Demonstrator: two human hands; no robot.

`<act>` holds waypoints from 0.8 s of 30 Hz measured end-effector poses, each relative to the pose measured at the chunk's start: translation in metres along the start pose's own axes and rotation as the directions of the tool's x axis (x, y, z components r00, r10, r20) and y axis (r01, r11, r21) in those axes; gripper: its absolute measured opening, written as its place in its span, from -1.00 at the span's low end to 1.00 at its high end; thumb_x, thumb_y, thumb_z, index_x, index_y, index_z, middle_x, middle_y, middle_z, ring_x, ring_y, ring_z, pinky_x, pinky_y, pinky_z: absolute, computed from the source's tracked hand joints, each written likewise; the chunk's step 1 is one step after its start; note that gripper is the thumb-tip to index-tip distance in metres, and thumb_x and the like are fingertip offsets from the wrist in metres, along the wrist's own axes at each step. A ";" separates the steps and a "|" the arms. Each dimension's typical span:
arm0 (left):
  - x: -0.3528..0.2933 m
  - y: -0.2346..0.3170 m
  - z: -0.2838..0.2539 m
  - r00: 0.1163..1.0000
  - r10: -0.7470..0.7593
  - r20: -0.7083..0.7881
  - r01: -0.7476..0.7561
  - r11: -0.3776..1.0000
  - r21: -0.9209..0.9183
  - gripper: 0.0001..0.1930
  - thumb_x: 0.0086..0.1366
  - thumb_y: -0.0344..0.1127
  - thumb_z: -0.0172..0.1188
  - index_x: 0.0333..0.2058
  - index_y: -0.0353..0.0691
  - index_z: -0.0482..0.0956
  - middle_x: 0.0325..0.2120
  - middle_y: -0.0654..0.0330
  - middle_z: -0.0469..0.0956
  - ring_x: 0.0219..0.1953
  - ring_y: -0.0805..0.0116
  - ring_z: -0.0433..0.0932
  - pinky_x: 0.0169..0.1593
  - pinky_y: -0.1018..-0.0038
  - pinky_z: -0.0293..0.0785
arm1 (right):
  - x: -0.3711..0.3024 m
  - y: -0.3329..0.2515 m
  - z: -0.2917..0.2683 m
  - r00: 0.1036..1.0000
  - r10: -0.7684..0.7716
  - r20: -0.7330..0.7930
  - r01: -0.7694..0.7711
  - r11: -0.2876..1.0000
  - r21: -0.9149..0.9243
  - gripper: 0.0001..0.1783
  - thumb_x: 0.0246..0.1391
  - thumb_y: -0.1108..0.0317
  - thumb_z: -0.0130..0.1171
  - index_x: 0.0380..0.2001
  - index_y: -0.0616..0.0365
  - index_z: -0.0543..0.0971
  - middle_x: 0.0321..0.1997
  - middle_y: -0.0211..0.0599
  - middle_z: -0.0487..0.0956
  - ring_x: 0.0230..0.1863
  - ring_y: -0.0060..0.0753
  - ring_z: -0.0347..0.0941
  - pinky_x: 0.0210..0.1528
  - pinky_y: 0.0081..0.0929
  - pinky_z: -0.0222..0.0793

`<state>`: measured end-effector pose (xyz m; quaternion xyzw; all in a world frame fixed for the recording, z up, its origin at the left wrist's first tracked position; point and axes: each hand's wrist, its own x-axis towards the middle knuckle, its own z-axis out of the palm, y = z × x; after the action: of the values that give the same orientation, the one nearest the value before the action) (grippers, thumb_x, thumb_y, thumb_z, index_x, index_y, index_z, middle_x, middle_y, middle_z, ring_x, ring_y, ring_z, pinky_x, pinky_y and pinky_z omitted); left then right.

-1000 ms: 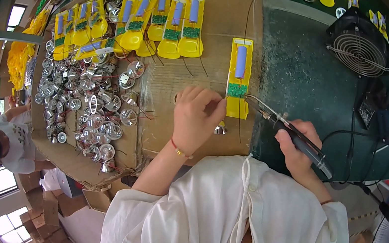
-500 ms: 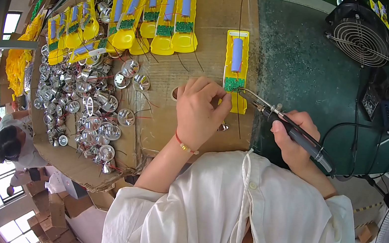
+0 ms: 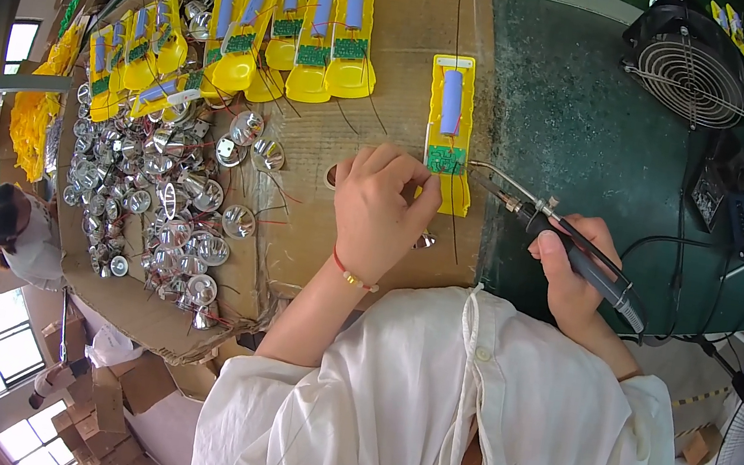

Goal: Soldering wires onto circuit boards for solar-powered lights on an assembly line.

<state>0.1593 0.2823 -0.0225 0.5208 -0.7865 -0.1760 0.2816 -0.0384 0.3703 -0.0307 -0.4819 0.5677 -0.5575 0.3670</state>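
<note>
A yellow torch half-shell (image 3: 450, 129) with a blue battery cell and a small green circuit board lies on the cardboard sheet (image 3: 397, 63). My left hand (image 3: 380, 210) rests by its lower end, fingertips pinched at the green board; what they pinch is hidden. A small silver reflector (image 3: 426, 240) lies just under that hand. My right hand (image 3: 578, 273) grips a black-handled soldering iron (image 3: 550, 232), its metal tip pointing left at the shell's lower edge.
A row of yellow shells (image 3: 319, 37) lies at the back left. A heap of silver reflectors (image 3: 165, 202) covers the left cardboard. A black fan (image 3: 694, 74) and a control box (image 3: 741, 206) stand on the green mat at right. Another person (image 3: 17, 228) works at far left.
My left hand has slid up and right onto the shell's green board. The soldering iron tip has stayed close to the shell's lower end.
</note>
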 end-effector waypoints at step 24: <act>-0.030 -0.022 -0.023 0.665 -0.612 0.429 0.714 0.351 -0.606 -0.79 0.20 -0.29 0.14 -0.33 -0.34 0.58 -0.64 0.26 0.52 -0.65 0.63 0.39 -0.60 0.72 0.22 | 0.000 0.000 -0.003 1.000 0.008 0.008 -0.008 0.999 -0.040 -0.81 -0.07 0.45 0.20 -0.41 0.28 0.42 -0.58 -0.28 0.53 -0.56 -0.60 0.44 -0.50 -0.65 0.33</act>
<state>0.1989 0.3018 -0.0252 0.6208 -0.3811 -0.6066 0.3184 -0.0409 0.3713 -0.0301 -0.4891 0.5792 -0.5425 0.3618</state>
